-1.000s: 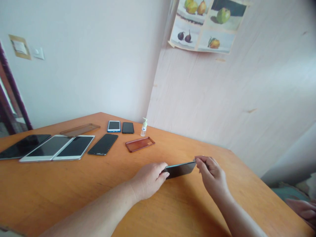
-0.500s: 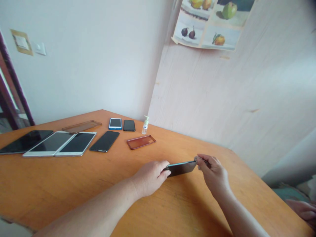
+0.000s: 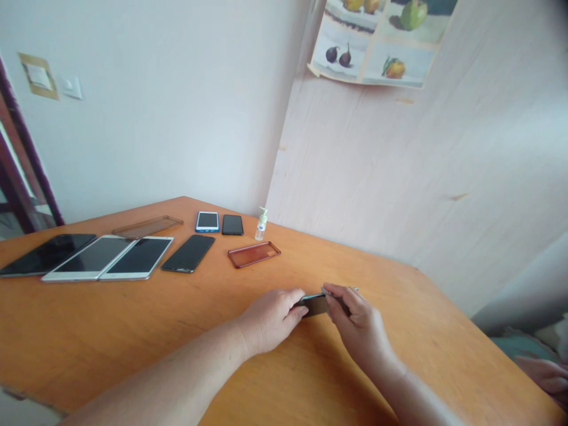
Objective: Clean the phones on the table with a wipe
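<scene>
My left hand [image 3: 268,322] is closed on the left end of a dark phone [image 3: 316,306], thumb on the near face and fingers behind. The phone is tilted up on its long side above the table, its bluish upper edge showing. My right hand [image 3: 361,325] is closed around that edge near the phone's middle, pinching a small whitish wipe [image 3: 325,291] against it. Most of the wipe is hidden by the fingers, and the right hand covers the phone's right half.
On the wooden table [image 3: 186,319] stands a pump bottle [image 3: 261,225] near a reddish phone case [image 3: 254,254]. Left lie a black phone [image 3: 189,254], two small phones [image 3: 207,221], white tablets [image 3: 137,258], a black tablet [image 3: 48,254] and a brownish clear case [image 3: 148,226].
My right hand has slid left along the phone's upper edge with the wipe, from the right end to about the middle. My left hand and the phone have hardly moved.
</scene>
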{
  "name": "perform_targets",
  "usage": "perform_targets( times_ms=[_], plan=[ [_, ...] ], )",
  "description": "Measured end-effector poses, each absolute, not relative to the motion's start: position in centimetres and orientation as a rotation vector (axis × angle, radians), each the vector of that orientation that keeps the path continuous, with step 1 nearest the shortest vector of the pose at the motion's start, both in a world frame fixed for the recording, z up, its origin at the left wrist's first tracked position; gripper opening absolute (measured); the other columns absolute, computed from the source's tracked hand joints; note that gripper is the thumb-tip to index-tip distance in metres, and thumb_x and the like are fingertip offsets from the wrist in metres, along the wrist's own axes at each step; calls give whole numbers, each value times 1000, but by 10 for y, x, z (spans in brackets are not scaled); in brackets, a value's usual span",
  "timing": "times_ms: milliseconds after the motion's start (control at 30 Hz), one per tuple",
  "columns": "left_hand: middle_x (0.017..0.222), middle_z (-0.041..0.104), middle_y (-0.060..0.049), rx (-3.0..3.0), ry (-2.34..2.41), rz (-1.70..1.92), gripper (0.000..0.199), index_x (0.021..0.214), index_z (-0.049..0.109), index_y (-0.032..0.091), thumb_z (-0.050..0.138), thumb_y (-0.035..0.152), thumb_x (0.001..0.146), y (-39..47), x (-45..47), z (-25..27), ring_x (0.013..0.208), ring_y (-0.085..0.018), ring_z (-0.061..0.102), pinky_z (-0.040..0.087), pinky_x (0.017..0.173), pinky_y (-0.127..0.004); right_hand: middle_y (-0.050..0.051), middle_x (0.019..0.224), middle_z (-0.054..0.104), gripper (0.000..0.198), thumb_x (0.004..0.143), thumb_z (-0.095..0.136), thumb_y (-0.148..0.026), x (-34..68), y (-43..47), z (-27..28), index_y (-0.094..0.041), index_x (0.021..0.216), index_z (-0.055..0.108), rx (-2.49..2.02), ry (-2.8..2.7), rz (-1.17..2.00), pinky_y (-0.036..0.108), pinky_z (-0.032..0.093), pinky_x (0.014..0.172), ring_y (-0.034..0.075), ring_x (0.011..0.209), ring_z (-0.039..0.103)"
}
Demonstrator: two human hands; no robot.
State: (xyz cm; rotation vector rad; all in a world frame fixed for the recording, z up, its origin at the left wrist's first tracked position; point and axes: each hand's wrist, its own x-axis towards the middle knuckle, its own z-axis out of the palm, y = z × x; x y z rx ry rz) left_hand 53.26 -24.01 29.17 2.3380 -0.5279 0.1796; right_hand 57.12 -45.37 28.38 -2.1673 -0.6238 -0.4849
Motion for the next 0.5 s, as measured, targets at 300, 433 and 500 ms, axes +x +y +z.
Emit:
perform_targets(
  times_ms=[300,433,500],
  plan=[
    [81,65,-1,2344,-531,197,13,86,55,21,48,26,95,-242,533,290,75,-17,61,39,64,-25,1,65,64,39,90,54,-53,597,-493,284,-19,101,68,-2150,-203,-532,30,47,59,20,61,60],
    [81,65,-1,2339,-529,178,13,86,55,21,48,27,95,-243,531,291,74,-18,61,39,63,-25,3,73,67,36,92,53,-51,578,-464,280,-20,105,69,-2126,-419,-463,29,48,60,19,65,61],
    [82,66,-1,2323,-537,183,13,87,55,21,48,27,96,-243,531,292,75,-18,62,39,63,-25,5,83,70,33,94,52,-47,567,-449,280,-22,107,69,-2114,-585,-430,29,49,63,20,71,63]
  ],
)
